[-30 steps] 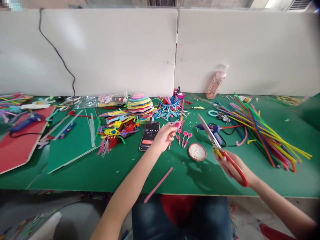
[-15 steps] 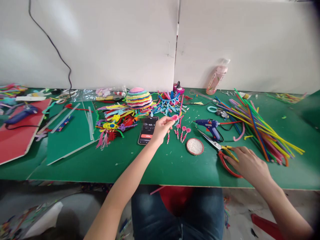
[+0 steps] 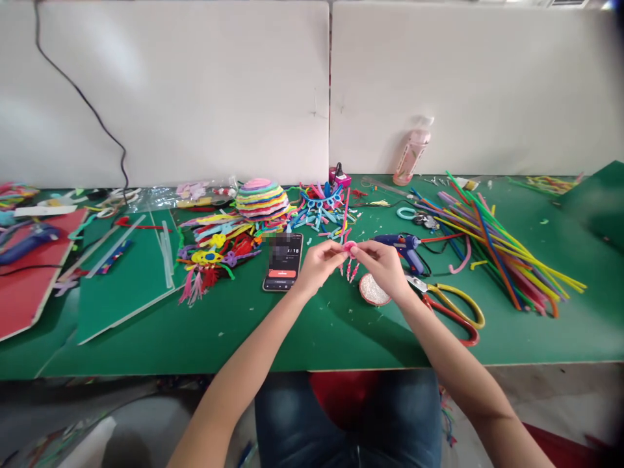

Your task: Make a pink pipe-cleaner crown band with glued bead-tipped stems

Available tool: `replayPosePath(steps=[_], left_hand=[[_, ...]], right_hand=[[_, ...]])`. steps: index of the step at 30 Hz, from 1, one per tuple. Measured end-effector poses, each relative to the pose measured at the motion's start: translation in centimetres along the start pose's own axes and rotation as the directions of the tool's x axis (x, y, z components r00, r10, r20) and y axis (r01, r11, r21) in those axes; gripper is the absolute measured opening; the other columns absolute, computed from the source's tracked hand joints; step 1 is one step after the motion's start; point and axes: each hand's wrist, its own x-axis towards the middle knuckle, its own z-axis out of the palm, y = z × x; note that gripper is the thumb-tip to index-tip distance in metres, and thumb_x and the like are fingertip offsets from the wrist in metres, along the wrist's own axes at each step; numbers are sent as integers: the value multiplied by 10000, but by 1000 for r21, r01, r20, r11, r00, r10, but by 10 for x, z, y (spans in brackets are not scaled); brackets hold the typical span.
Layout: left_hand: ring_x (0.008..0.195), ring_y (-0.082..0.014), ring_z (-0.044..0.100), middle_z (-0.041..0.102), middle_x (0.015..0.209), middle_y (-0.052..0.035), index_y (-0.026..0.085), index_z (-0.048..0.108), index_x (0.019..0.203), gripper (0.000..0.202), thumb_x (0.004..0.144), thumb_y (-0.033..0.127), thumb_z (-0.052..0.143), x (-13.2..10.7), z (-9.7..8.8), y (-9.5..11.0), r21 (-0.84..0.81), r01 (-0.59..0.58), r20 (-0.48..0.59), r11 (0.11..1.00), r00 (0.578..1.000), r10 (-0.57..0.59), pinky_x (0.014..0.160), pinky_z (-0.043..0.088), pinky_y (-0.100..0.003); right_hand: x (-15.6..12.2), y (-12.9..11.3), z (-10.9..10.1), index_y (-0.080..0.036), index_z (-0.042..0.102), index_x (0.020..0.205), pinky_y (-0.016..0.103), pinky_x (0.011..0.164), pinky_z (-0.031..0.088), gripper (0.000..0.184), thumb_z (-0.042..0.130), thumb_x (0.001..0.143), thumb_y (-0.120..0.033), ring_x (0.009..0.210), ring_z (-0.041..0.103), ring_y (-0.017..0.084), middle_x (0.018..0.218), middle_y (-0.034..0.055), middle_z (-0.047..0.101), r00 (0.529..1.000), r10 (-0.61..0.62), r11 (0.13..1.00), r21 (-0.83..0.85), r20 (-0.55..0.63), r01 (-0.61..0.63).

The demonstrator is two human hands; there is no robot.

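Note:
My left hand (image 3: pixel 320 261) and my right hand (image 3: pixel 383 265) meet over the middle of the table, fingertips closed on a pink pipe cleaner (image 3: pixel 349 246) wound into a small round coil. A straight pink length rises above the fingers; whether it belongs to the coil is unclear. Just below the fingers lie small pink beaded pieces (image 3: pixel 351 270), partly covered by my hands. A round dish of tiny white beads (image 3: pixel 374 290) sits under my right wrist, partly hidden. Scissors with one yellow and one red handle (image 3: pixel 455 307) rest right of that wrist, their blades partly covered by my forearm.
A blue glue gun (image 3: pixel 408 250) lies behind my right hand, near a pile of coloured pipe cleaners (image 3: pixel 497 244). Left of my hands are a phone (image 3: pixel 283 261) and a striped pipe-cleaner dome (image 3: pixel 262 201). A pink bottle (image 3: pixel 413 155) stands at the back wall.
My right hand has let go of the scissors, leaving them on the table, and moved left to pinch the pink coil with my left hand. The view has shifted slightly.

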Motion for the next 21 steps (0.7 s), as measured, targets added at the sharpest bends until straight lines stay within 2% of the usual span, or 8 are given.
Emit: replayPosePath(steps=[5,11,14,17,19,21], left_hand=[[519,-66,470,561,592,33,180,635,715,145,732,313,688,-1,3,-2,19,-20,-8,1000,1000,21,489,334,-190],[450,-60,417,516,524,43,181,616,696,121,716,290,663,2,2,-3,-16,57,-39,998,998,-58,418,266,-189],[447,-56,415,526,529,38,176,617,673,110,714,265,665,2,1,-1,16,78,13,997,997,-78,424,277,-184],[519,-71,489,570,584,18,171,622,653,109,712,236,686,-1,3,0,70,40,89,997,995,-46,491,358,-179],[610,-89,553,633,699,-6,174,659,731,93,694,230,723,-3,5,0,99,-5,74,995,997,-2,531,395,-173],[704,-113,602,671,818,-28,190,682,859,199,680,243,753,-4,7,-1,103,-19,22,994,1000,17,540,411,-165]], right_hand=[[-4,9,1,-145,696,858,274,655,470,348,638,799,-483,699,591,140,799,54,700,998,-45,998,30,-39,46],[-1,15,-10,-169,689,984,305,721,513,399,704,734,-480,782,644,168,916,63,721,984,7,997,78,176,-21],[-1,14,-15,-163,693,935,283,683,500,363,656,779,-489,748,631,150,885,64,717,993,1,998,59,120,-8],[0,14,-15,-160,684,875,272,657,495,342,657,778,-487,716,625,141,829,55,712,996,-8,997,83,94,0],[0,16,-13,-159,678,840,275,658,499,329,677,760,-478,703,628,142,800,52,709,997,1,994,107,73,-9],[1,20,-12,-161,681,833,286,670,507,306,679,763,-459,708,637,149,803,54,711,999,1,994,108,39,-6]])
